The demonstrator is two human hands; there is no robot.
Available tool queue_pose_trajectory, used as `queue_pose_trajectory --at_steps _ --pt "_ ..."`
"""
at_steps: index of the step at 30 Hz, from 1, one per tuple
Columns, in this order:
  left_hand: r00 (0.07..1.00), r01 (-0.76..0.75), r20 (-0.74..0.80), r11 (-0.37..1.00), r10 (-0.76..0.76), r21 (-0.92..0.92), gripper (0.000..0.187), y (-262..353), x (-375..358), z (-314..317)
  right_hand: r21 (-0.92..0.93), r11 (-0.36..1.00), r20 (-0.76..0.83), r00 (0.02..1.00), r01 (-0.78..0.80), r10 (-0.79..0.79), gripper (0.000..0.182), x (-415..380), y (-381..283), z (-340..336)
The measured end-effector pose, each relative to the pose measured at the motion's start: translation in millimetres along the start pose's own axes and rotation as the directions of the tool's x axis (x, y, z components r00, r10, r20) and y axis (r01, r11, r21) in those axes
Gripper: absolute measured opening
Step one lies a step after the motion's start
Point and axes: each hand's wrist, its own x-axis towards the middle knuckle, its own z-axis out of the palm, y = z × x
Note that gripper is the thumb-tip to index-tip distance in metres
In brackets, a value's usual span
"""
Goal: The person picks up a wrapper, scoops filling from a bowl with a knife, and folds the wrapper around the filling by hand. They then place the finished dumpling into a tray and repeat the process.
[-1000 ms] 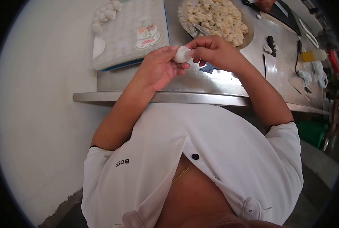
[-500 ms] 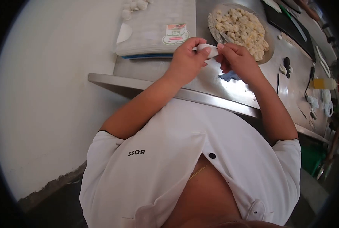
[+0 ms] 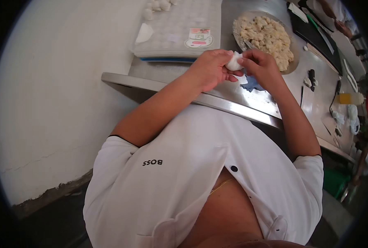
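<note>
Fingers of both hands pinched on dumpling (image 3: pixel 234 63) | left hand (image 3: pixel 210 70) | right hand (image 3: pixel 263 68)

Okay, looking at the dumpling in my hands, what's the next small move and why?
Probably keep pinching the edge shut: both the left hand and right hand grip the small white dumpling, off the steel counter. Finished ones sit on the tray.

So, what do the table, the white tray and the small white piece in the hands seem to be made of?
Table: probably stainless steel, grey and brushed, with bright reflections.
Tray: looks like matt white plastic with moulded rows of cups.
Piece pinched between left hand and right hand: seemingly soft dough, pale and creased.
</note>
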Motion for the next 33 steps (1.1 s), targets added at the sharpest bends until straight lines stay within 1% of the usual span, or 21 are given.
queue_pose_trajectory --at_steps 1,2,3,5,7,9,12,13,15,16,18,19,21,22,24,25,27,28,31,32,33 --pt "1.000 0.001 0.013 1.000 -0.001 -0.005 0.033 -1.9 1.3 2.3 0.029 0.999 -0.056 0.998 -0.016 0.017 0.018 -0.6 -2.3 -1.0" --pt "0.999 -0.004 -0.031 0.999 0.005 0.047 0.033 -2.3 1.7 3.2 0.063 0.997 -0.016 0.999 -0.036 0.037 0.018 -0.4 -2.2 -2.9" --pt "0.997 -0.007 -0.080 0.995 0.015 0.099 0.032 -2.0 0.7 2.9 0.057 0.998 -0.017 0.999 -0.036 0.037 0.018 -0.2 -3.3 -3.6" --pt "0.996 -0.011 -0.082 0.995 0.020 0.101 0.033 -2.6 0.0 1.3 0.016 0.999 0.062 0.997 -0.042 0.041 0.021 -1.1 -5.3 -5.3" --pt "0.997 -0.008 -0.072 0.995 0.016 0.098 0.033 -3.7 0.1 1.7 -0.007 1.000 0.050 0.998 -0.029 0.030 0.021 -0.9 -7.8 -4.5" --pt "0.993 -0.032 -0.114 0.994 0.044 0.102 0.032 -2.8 -0.8 3.1 -0.035 0.999 0.026 0.999 -0.026 0.027 0.022 -2.4 -10.1 -2.0" --pt "0.990 -0.053 -0.129 0.995 0.063 0.080 0.030 2.6 -2.6 0.9 0.235 0.959 0.025 0.987 -0.159 0.157 0.025 2.7 -9.9 1.6" --pt "0.991 -0.048 -0.119 0.996 0.057 0.079 0.030 5.5 -5.0 0.5 0.234 0.959 0.013 0.987 -0.161 0.162 0.025 3.2 -12.3 1.3" --pt "0.987 -0.074 -0.135 0.994 0.084 0.082 0.028 12.9 -11.7 0.4 0.396 0.899 0.087 0.983 -0.185 0.164 0.026 4.4 -18.4 2.5" --pt "0.988 -0.071 -0.133 0.994 0.081 0.080 0.028 14.8 -13.2 -1.2 0.396 0.899 0.084 0.982 -0.187 0.168 0.026 5.9 -19.2 3.8" --pt "0.993 -0.085 -0.080 0.994 0.090 0.074 0.027 17.1 -15.4 -5.3 0.262 0.955 0.120 0.987 -0.137 0.109 0.023 10.7 -21.1 7.4" --pt "0.992 -0.090 -0.084 0.994 0.096 0.067 0.027 18.4 -16.8 -6.8 0.255 0.957 0.127 0.986 -0.140 0.110 0.023 14.1 -22.5 10.6" --pt "0.987 -0.101 -0.116 0.993 0.107 0.055 0.026 23.0 -21.0 -11.2 -0.076 0.997 0.126 0.992 0.023 -0.013 0.023 22.9 -26.5 18.1" --pt "0.985 -0.114 -0.126 0.992 0.120 0.049 0.026 26.1 -22.4 -15.6 -0.082 0.996 0.141 0.990 0.030 -0.019 0.023 28.4 -27.5 21.3" --pt "0.970 -0.141 -0.188 0.986 0.155 0.086 0.030 35.2 -26.9 -25.4 -0.256 0.954 0.049 0.988 0.156 -0.148 0.023 42.0 -30.0 30.1" --pt "0.964 -0.156 -0.203 0.984 0.170 0.085 0.030 43.5 -30.4 -29.2 -0.255 0.952 0.069 0.985 0.171 -0.158 0.023 48.3 -34.5 36.5" --pt "0.940 -0.217 -0.233 0.963 0.250 0.157 0.035 62.1 -38.2 -35.6 -0.222 0.852 0.051 0.878 0.475 -0.476 0.027 56.6 -43.3 52.6" --pt "0.932 -0.228 -0.250 0.961 0.263 0.159 0.035 66.8 -40.4 -41.8 -0.211 0.847 0.069 0.872 0.487 -0.485 0.027 61.7 -46.3 61.2" --pt "0.909 -0.279 -0.283 0.951 0.306 0.133 0.041 85.2 -45.2 -60.6 -0.515 0.622 0.149 0.776 0.590 -0.613 0.030 83.8 -53.4 86.1" --pt "0.890 -0.257 -0.335 0.947 0.310 0.193 0.042 90.9 -49.3 -64.8 -0.456 0.709 0.140 0.830 0.538 -0.540 0.027 93.3 -58.1 91.0" --pt "0.868 -0.233 -0.384 0.940 0.316 0.248 0.043 96.8 -52.8 -68.6 -0.454 0.701 0.154 0.824 0.550 -0.546 0.027 104.5 -62.6 95.9"
